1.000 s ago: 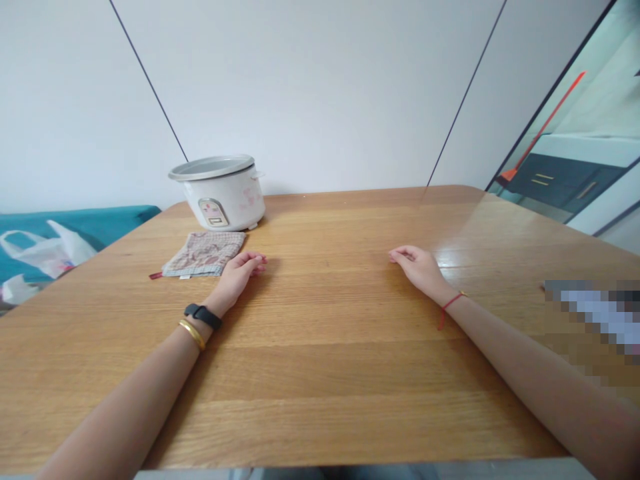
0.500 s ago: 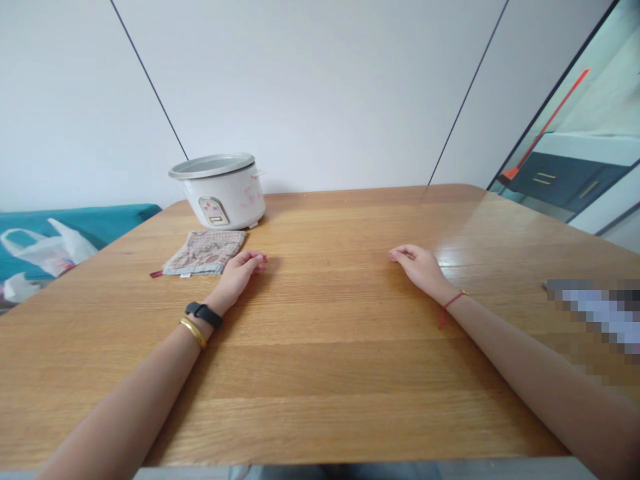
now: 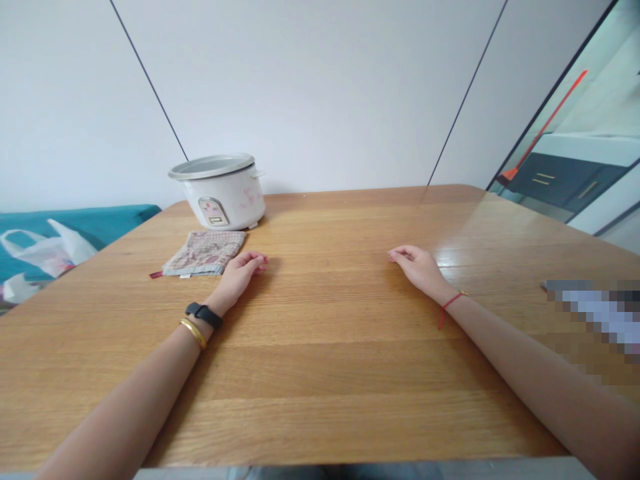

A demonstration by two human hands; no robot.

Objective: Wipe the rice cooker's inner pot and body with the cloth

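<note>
My left hand (image 3: 241,275) rests on the wooden table (image 3: 320,373) with its fingers loosely curled in and nothing visible in them. Just behind and left of it lies a folded checked cloth (image 3: 205,252) with a red loop at one corner; whether the hand touches the cloth's edge I cannot tell. Farther back stands a white rice cooker (image 3: 225,197) without a lid, a pink flower print on its side. Across the table, my right hand (image 3: 417,268) also rests with thumb and fingertips drawn together, and nothing shows between them.
A pixelated patch (image 3: 600,310) covers something at the table's right side. White plastic bags (image 3: 53,248) sit on a teal seat (image 3: 117,223) at the left. A pale wall (image 3: 325,93) rises behind the table. An orange-handled broom (image 3: 550,120) leans beyond the doorway at right.
</note>
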